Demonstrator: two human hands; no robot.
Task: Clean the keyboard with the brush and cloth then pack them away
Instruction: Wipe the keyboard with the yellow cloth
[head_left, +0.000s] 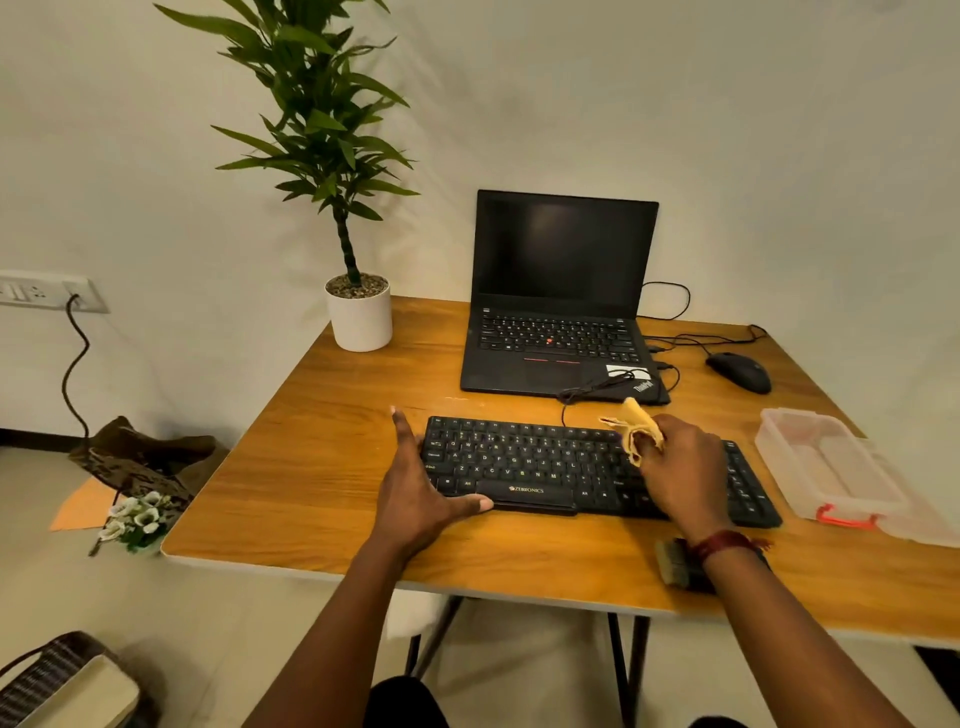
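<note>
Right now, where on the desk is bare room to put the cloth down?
Widest bare patch: the desk's left side, between plant pot, laptop and keyboard. Also the near-edge strip before the keyboard, left of the brush. Crowded: right side, with cables, mouse and plastic box.

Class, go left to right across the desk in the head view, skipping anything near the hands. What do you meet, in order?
Potted plant, laptop, mouse, clear plastic box.

Right hand (680, 467) wipes keyboard (545, 465) with cloth (636, 426); left hand (421, 486) steadies it.
</note>
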